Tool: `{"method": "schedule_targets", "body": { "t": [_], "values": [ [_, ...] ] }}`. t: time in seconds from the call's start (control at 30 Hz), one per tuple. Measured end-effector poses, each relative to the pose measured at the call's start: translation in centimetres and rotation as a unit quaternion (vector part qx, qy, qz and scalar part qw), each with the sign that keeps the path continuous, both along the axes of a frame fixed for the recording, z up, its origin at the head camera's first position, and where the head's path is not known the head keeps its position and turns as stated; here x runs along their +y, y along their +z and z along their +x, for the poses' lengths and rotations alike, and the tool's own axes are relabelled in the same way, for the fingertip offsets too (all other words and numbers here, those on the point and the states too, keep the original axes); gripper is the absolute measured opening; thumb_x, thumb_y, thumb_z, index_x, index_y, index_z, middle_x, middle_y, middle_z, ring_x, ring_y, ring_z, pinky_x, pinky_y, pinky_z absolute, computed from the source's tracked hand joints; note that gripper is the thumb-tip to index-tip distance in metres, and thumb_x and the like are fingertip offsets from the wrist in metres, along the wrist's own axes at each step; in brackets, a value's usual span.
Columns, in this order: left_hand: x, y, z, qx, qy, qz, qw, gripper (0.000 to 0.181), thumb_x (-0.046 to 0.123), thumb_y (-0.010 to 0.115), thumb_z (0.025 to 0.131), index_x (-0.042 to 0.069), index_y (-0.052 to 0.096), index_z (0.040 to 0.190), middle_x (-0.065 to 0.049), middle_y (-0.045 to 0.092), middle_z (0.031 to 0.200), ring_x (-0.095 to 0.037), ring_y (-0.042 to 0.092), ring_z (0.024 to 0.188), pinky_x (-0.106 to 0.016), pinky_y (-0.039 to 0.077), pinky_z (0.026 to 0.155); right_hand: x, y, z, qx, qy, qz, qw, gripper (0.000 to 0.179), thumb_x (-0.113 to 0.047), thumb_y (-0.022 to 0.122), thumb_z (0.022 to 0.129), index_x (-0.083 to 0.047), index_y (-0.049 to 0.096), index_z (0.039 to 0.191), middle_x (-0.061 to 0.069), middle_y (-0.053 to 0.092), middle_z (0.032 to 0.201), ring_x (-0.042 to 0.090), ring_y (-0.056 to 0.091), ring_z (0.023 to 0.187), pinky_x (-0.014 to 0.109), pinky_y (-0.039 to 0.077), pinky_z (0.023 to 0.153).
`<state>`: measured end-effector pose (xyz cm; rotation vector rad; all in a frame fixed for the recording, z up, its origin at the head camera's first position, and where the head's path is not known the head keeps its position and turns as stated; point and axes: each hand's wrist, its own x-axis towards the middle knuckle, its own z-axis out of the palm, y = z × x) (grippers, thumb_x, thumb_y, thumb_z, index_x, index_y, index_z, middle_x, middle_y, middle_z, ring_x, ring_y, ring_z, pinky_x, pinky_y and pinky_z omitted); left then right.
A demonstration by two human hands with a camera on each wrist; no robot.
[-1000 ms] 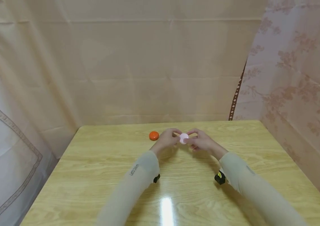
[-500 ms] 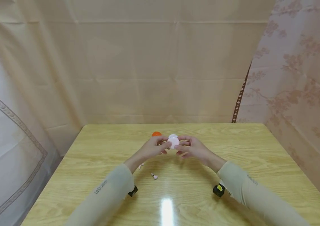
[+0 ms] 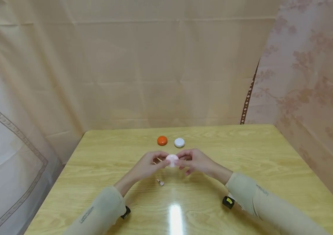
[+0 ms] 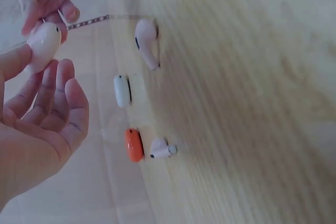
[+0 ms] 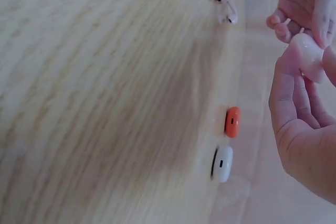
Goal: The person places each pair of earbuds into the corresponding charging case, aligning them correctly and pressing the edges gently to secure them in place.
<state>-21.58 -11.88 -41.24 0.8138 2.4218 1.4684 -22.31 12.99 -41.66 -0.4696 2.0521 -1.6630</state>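
Observation:
Both hands hold a round pale pink earbud case [image 3: 172, 160] between them, raised over the wooden table. My left hand [image 3: 150, 164] pinches its left side with thumb and fingers. From the other side my right hand [image 3: 197, 161] grips it, thumb on the near face. The case [image 4: 44, 48] looks like a smooth egg shape in the left wrist view, its lid seam not clear. A pink earbud [image 3: 160, 182] lies on the table below the left hand. Another pink earbud [image 4: 160, 148] shows in the left wrist view.
An orange round case [image 3: 162, 140] and a white round case [image 3: 179, 142] sit side by side near the back of the table [image 3: 119, 140]. Beige curtain [image 3: 134, 65] hangs behind the table, and patterned curtain [image 3: 316, 81] closes off the right.
Both hands have brought the pink case from the back of the table toward the person and slightly left. The white case and an earbud, hidden a second ago, are now uncovered.

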Motion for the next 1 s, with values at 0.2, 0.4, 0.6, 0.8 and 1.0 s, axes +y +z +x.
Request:
{"method": "schedule_targets", "body": {
  "t": [0.2,0.4,0.6,0.8,1.0],
  "values": [
    [-0.19,0.11,0.52,-0.013,0.004,0.001,0.9999,0.028,0.025,0.066,0.101,0.008,0.069,0.123,-0.005,0.069,0.108,-0.036,0.066,0.089,-0.049,0.056,0.079,-0.48,-0.07,0.40,0.012,0.000,0.001,0.9999,0.033,-0.020,0.076,0.094,0.000,0.068,0.119,0.010,0.074,0.101,0.043,0.067,0.095,0.045,0.060,0.069],
    [-0.10,0.08,0.38,-0.049,-0.002,0.015,0.9987,0.029,0.023,0.065,0.102,0.005,0.069,0.124,-0.007,0.069,0.110,-0.040,0.067,0.093,-0.053,0.055,0.084,-0.37,-0.13,0.66,0.040,-0.009,0.011,0.9991,0.033,-0.019,0.075,0.095,0.001,0.067,0.120,0.009,0.073,0.103,0.040,0.068,0.094,0.049,0.059,0.071],
    [0.10,-0.04,0.40,-0.065,0.004,0.028,0.9975,0.030,0.025,0.064,0.102,0.005,0.068,0.124,-0.007,0.071,0.110,-0.042,0.068,0.093,-0.055,0.054,0.085,-0.22,-0.07,0.80,0.079,-0.011,0.020,0.9966,0.032,-0.018,0.073,0.096,0.001,0.068,0.120,0.010,0.073,0.103,0.037,0.068,0.093,0.051,0.058,0.070],
    [0.30,-0.13,0.49,-0.056,0.012,0.034,0.9978,0.029,0.026,0.064,0.102,0.006,0.069,0.123,-0.005,0.072,0.111,-0.041,0.067,0.094,-0.056,0.053,0.087,-0.21,-0.13,0.76,0.094,-0.020,0.043,0.9944,0.034,-0.025,0.075,0.095,-0.004,0.070,0.120,0.005,0.073,0.103,0.022,0.066,0.089,0.036,0.054,0.065],
    [0.59,0.20,0.45,-0.042,0.020,0.042,0.9980,0.027,0.025,0.064,0.102,0.008,0.070,0.122,-0.004,0.072,0.112,-0.035,0.068,0.091,-0.049,0.054,0.085,0.00,-0.33,0.75,0.101,-0.017,0.047,0.9936,0.033,-0.026,0.075,0.094,-0.004,0.071,0.119,0.004,0.073,0.100,0.018,0.064,0.087,0.033,0.053,0.066]
  ]
}}
